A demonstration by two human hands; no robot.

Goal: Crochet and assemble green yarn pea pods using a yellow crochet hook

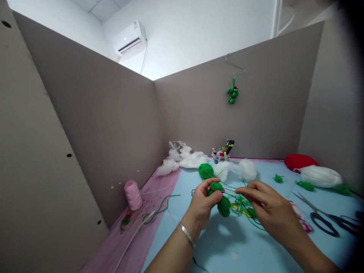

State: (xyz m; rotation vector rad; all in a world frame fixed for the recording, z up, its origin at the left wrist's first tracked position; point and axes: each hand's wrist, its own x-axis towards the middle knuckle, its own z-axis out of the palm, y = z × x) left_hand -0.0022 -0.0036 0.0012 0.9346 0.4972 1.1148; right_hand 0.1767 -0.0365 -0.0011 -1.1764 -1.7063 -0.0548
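My left hand (202, 203) is closed around a green yarn piece (217, 186) with a small red and white bit on its left side. A second rounded green lobe (224, 206) hangs below the fingers. To the right, my right hand (265, 206) pinches the end of a thin needle-like tool (229, 190), which reaches toward the yarn piece; whether its tip is inside the yarn cannot be made out. Beneath the hands lie tangled green yarn strands (241, 204) with some yellow and dark thread. A green yarn ball (206, 171) rests just behind.
Black-handled scissors (324, 223) lie open at right. White stuffing (193, 159), a pen cup (220, 156), a red pouch (300, 162) and a white bundle (321, 176) line the back. A pink thread spool (133, 195) and white cable (133, 237) are left. Grey partitions (113, 113) surround the table.
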